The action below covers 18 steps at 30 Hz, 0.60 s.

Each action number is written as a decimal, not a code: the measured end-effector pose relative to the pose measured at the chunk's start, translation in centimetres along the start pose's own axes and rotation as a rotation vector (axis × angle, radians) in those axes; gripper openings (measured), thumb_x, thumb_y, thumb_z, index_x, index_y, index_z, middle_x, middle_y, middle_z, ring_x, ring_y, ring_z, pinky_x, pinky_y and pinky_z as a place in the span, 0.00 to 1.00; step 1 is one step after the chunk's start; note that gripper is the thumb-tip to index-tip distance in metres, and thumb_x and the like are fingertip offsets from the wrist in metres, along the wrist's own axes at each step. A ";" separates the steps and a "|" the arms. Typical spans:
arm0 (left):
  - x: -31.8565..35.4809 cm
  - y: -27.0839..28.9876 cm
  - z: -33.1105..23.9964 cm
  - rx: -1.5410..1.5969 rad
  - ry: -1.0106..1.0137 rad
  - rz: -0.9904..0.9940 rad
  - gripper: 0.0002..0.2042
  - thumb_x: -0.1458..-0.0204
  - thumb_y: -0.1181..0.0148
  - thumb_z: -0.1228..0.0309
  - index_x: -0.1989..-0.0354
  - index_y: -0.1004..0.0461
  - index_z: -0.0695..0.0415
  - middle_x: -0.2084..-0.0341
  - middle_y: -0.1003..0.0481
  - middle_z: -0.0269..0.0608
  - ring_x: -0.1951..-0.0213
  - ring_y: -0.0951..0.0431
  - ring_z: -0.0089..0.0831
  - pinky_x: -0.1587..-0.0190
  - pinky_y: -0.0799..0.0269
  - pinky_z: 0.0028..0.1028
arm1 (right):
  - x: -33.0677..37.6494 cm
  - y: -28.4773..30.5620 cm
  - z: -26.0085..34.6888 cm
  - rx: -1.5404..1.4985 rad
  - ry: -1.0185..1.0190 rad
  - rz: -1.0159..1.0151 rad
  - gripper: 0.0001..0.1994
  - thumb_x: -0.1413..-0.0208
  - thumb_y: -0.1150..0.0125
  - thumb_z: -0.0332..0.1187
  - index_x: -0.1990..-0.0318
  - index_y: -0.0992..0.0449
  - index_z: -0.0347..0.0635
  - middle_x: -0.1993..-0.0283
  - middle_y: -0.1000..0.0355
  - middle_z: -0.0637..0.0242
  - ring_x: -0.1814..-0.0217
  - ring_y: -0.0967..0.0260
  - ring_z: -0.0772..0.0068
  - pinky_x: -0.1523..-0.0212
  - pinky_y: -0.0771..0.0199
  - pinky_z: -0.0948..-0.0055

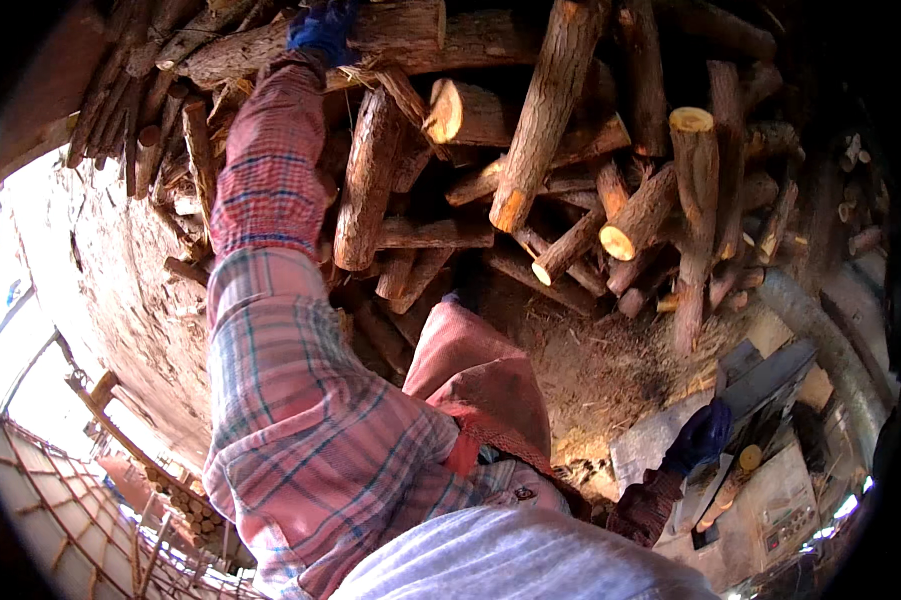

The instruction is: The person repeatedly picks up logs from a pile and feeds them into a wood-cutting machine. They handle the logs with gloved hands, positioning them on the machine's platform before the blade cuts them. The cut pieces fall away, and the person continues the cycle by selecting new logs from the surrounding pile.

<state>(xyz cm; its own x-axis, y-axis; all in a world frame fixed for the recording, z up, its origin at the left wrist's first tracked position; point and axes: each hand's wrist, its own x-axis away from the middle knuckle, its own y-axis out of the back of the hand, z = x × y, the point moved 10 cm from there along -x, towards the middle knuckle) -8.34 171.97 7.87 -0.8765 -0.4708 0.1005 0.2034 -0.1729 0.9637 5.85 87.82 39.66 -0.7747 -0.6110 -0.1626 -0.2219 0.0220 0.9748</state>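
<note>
**Left hand high on the log stack, right hand low and idle**

Far left: a pale earthen wall (pixel 100 290) runs beside the stack; below it, at the picture's lower left, a wire-mesh fence (pixel 60 520) and some small stacked sticks.

Left arm in a pink plaid sleeve (pixel 270 190) reaches up and away from the body. The left hand (pixel 322 30), in a blue glove, sits on the long rough-barked horizontal log (pixel 370 35) at the very top of the pile. The hand is cut by the picture's rim, so I cannot tell whether the fingers are wrapped round the log or just pressed to it. Judgement: the arm is fully stretched because that log lies at the top of the heap.

Centre: the heap of cut brown logs with pale sawn ends (pixel 570 180) lies criss-crossed, many pieces leaning end-down, apparently tipped loose rather than laid in rows. Bare ground strewn with sawdust and bark (pixel 600 370) lies at its foot.

Right: the right hand (pixel 700 435), also blue-gloved, hangs low, well apart from the heap, just beside grey flat boards (pixel 760 390). Its fingers look loosely curled, holding nothing visible. A short round stick (pixel 730 480) lies just beneath it.
</note>
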 end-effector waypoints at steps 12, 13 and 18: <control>8.4 24.0 -9.2 0.478 -0.381 -0.148 0.46 0.71 0.24 0.49 0.39 0.36 0.54 0.49 0.27 0.51 0.49 0.26 0.48 0.47 0.28 0.41 | -3.2 1.5 4.9 -0.340 -0.080 -0.163 0.18 0.43 0.40 0.32 0.47 0.27 0.33 0.46 0.28 0.54 0.44 0.32 0.58 0.42 0.35 0.62; 8.8 27.2 -10.5 0.500 -0.330 -0.066 0.46 0.73 0.23 0.50 0.41 0.35 0.55 0.52 0.26 0.51 0.51 0.25 0.49 0.49 0.27 0.39 | -8.6 5.1 13.1 -0.668 -0.063 -0.150 0.23 0.45 0.37 0.35 0.44 0.31 0.32 0.42 0.33 0.52 0.41 0.34 0.56 0.41 0.36 0.62; 10.1 36.4 -17.4 1.176 -0.387 0.180 0.37 0.68 0.22 0.57 0.47 0.30 0.56 0.63 0.21 0.43 0.58 0.21 0.38 0.57 0.25 0.30 | -14.4 0.9 29.5 -1.868 0.086 0.073 0.45 0.59 0.24 0.42 0.35 0.44 0.40 0.39 0.41 0.58 0.36 0.43 0.64 0.37 0.40 0.65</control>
<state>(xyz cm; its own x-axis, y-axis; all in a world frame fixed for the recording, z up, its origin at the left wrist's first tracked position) -2.22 145.82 39.67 -0.9879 -0.0882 0.1274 -0.0044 0.8378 0.5460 -0.68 119.94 38.33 -0.7100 -0.6836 -0.1692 0.7034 -0.6997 -0.1252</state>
